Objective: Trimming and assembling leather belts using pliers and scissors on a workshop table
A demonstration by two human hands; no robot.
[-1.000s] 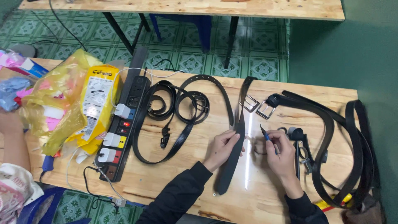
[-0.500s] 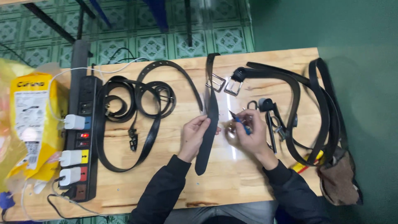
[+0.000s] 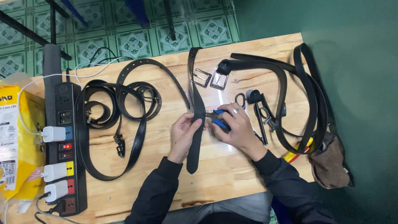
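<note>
Both hands meet near the middle of the wooden tabletop [image 3: 166, 174]. The left hand [image 3: 184, 130] pinches a black belt strap [image 3: 195, 103] between thumb and fingers, closed on its edge. The right hand [image 3: 235, 126] is curled around a blue-handled tool [image 3: 219, 120], whose tip is pressed against the strap just beside the left thumb; the working end is hidden between the fingers. The strap runs from the far edge of the tabletop down past the hands, its free end lying flat near the person's black sleeve.

Just beyond the hands lie two metal buckles [image 3: 210, 78], close to the strap's right side. To the right, small scissors [image 3: 241, 99] and a dark punch-like tool [image 3: 258, 112] rest near the right hand, inside a loop of more black belts [image 3: 306, 95]. A brown cloth [image 3: 329, 166] lies at the right edge. To the left, coiled belts [image 3: 120, 103] crowd the space beside a black power strip [image 3: 62, 145] with white chargers plugged in, and a yellow bag [image 3: 16, 137] sits at the far left.
</note>
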